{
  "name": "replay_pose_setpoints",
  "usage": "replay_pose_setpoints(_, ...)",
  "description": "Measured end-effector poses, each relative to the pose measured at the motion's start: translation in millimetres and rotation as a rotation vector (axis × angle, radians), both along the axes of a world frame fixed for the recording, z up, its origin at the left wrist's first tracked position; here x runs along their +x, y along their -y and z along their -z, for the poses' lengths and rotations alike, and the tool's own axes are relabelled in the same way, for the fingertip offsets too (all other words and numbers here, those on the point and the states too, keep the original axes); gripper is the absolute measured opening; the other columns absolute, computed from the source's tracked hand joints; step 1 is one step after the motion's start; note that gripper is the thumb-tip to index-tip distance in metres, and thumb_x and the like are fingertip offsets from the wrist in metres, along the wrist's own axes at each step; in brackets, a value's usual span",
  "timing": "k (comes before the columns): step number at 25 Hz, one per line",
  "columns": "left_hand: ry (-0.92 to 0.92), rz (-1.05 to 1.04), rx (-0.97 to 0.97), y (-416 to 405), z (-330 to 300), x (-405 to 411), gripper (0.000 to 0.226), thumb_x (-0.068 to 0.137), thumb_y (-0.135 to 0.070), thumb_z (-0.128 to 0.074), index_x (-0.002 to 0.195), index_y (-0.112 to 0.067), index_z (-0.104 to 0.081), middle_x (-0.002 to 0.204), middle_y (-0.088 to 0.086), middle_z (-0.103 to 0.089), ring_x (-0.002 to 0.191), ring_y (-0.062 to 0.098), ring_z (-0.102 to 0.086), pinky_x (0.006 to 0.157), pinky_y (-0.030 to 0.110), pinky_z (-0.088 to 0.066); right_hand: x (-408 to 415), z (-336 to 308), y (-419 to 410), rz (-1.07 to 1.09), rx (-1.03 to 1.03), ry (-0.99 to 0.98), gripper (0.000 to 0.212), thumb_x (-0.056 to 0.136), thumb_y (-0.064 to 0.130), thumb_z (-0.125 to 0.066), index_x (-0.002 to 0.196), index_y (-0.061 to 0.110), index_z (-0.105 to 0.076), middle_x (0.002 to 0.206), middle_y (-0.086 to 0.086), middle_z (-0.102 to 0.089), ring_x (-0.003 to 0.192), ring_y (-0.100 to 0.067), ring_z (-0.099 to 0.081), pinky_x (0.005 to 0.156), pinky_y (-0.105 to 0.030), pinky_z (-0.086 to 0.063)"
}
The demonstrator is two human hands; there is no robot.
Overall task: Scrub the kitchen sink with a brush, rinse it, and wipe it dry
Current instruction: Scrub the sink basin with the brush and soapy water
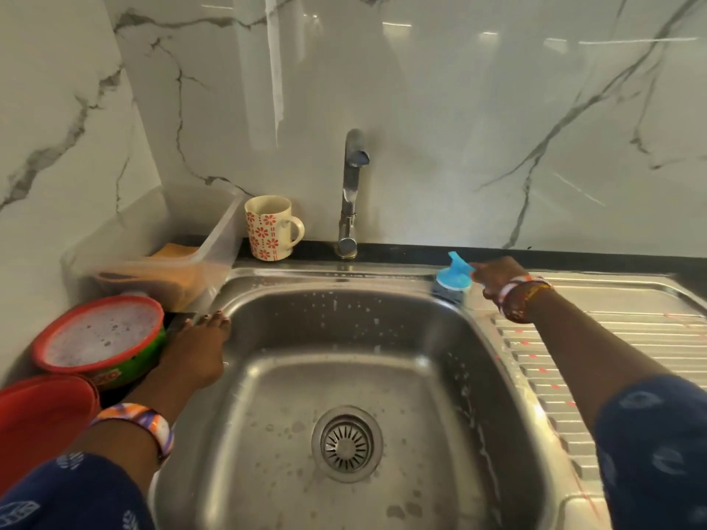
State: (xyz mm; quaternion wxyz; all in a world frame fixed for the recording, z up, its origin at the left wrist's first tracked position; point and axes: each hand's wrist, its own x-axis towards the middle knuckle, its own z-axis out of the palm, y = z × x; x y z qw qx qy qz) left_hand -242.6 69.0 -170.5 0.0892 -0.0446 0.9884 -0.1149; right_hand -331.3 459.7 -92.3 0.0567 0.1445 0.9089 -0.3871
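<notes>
The stainless sink [344, 376] is flecked with suds, so scrubbing looks underway with rinsing and drying left, while the left hand [195, 353] rests straight-fingered on its rim and the right hand [497, 277] grips the blue brush [453, 279] at the back right corner.

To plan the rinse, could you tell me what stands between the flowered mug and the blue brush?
The tap stands between the mug and the brush, on the counter's back edge, in the head view.
</notes>
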Motion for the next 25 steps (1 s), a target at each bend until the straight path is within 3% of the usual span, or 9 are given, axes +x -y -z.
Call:
replay_pose_setpoints(7,-0.029,0.014,-0.020,-2,3,1,0.064,0.094,-0.010,-0.039,0.151,-0.012,-0.009,0.159,0.005,-0.004,0.146,0.021,-0.013,0.117,0.033,-0.013,34,0,-16,-0.013,-0.011,-0.022,0.030,0.096,0.012,-0.048,0.123,0.004,-0.060,0.073,-0.005,-0.052,0.060,-0.016,-0.040,0.052,-0.023,-0.034)
replay_pose_setpoints(9,-0.031,0.016,-0.018,-2,2,2,0.064,0.094,-0.010,-0.038,0.151,-0.012,-0.008,0.159,0.005,-0.004,0.146,0.021,-0.013,0.117,0.033,-0.012,23,2,-15,0.025,0.132,-0.110,0.033,0.098,0.014,-0.043,0.125,0.005,-0.059,0.091,-0.012,-0.061,0.077,-0.026,-0.053,0.066,-0.027,-0.039)
replay_pose_setpoints(11,-0.024,0.008,-0.007,-4,-1,2,0.064,0.095,-0.011,-0.039,0.151,-0.012,-0.008,0.159,0.005,-0.003,0.146,0.021,-0.012,0.117,0.032,-0.012,18,-3,-16,0.075,0.233,-0.092,0.035,0.098,0.011,-0.042,0.129,0.003,-0.054,0.120,-0.019,-0.060,0.107,-0.034,-0.057,0.078,-0.032,-0.043)
replay_pose_setpoints(13,-0.018,-0.001,0.007,-5,-3,3,0.065,0.095,-0.010,-0.039,0.151,-0.012,-0.008,0.160,0.005,-0.003,0.146,0.020,-0.012,0.117,0.033,-0.012,25,-12,-24,0.048,0.136,0.024,0.038,0.095,0.007,-0.047,0.132,-0.002,-0.049,0.134,-0.026,-0.050,0.117,-0.038,-0.052,0.064,-0.028,-0.046)
replay_pose_setpoints(15,-0.027,-0.001,-0.003,-7,-2,3,0.064,0.095,-0.010,-0.038,0.151,-0.012,-0.007,0.159,0.005,-0.004,0.146,0.020,-0.013,0.117,0.033,-0.011,36,-20,-35,-0.011,0.107,0.102,0.042,0.095,0.005,-0.049,0.134,-0.009,-0.043,0.139,-0.032,-0.040,0.089,-0.040,-0.053,0.041,-0.017,-0.042)
replay_pose_setpoints(17,-0.040,0.002,-0.019,-7,-1,4,0.064,0.094,-0.011,-0.038,0.151,-0.012,-0.008,0.159,0.005,-0.006,0.146,0.021,-0.014,0.118,0.033,-0.011,43,-22,-33,0.012,0.124,0.109,0.041,0.096,0.003,-0.046,0.134,-0.012,-0.041,0.139,-0.035,-0.040,0.060,-0.023,-0.040,0.033,-0.011,-0.037)
replay_pose_setpoints(19,-0.039,0.001,-0.011,-5,0,4,0.064,0.094,-0.011,-0.038,0.151,-0.012,-0.008,0.159,0.005,-0.006,0.146,0.022,-0.013,0.118,0.033,-0.010,30,-14,-20,0.057,0.147,-0.007,0.037,0.096,0.004,-0.045,0.131,-0.008,-0.048,0.134,-0.031,-0.048,0.064,-0.024,-0.044,0.053,-0.022,-0.044)
replay_pose_setpoints(22,-0.031,-0.003,0.017,-5,-2,4,0.065,0.095,-0.009,-0.037,0.152,-0.011,-0.007,0.159,0.005,-0.005,0.147,0.022,-0.011,0.118,0.034,-0.007,5,7,21,0.044,0.227,-0.139,0.034,0.095,0.008,-0.043,0.125,0.000,-0.058,0.126,-0.025,-0.058,0.100,-0.034,-0.057,0.083,-0.035,-0.043)
replay_pose_setpoints(25,-0.034,0.013,0.037,-5,-5,4,0.065,0.094,-0.010,-0.038,0.151,-0.012,-0.007,0.159,0.005,-0.005,0.146,0.022,-0.011,0.118,0.036,-0.006,-9,14,91,-0.004,0.139,-0.132,0.034,0.094,0.012,-0.046,0.125,0.003,-0.059,0.124,-0.020,-0.060,0.113,-0.036,-0.056,0.086,-0.032,-0.042)
